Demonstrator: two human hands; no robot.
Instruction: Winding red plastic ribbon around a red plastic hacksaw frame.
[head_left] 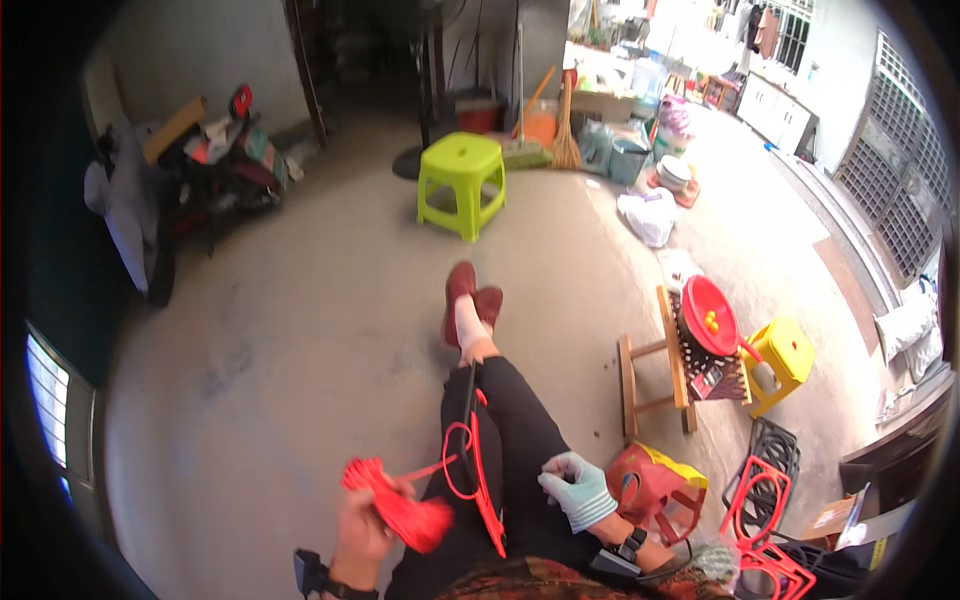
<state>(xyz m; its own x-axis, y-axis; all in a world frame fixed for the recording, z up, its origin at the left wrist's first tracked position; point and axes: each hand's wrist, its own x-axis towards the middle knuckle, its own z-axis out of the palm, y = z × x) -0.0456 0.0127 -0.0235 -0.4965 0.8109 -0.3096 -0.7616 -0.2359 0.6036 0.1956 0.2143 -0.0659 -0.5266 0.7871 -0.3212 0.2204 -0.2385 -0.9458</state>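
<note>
In my bare left hand (365, 525) is a bundle of bright red cord (398, 508), with the fingers wrapped round it and some motion blur. A strand runs from the bundle to a loop beside a thin red and black piece (484, 480) lying lengthwise between my thighs. My right hand (580, 490) wears a pale mint knit glove and hovers at my right thigh. Its fingers are curled together; whatever they hold, if anything, is hidden. Close by on the right sits a red and yellow bag (655, 490).
Ahead stands a green stool (462, 185). To the right, a small wooden rack (655, 345) bears a red basin (708, 315), beside a yellow stool (785, 360). Red frames (757, 500) lie at the lower right. A white plastic bag (648, 215) rests farther off, near brooms (566, 135).
</note>
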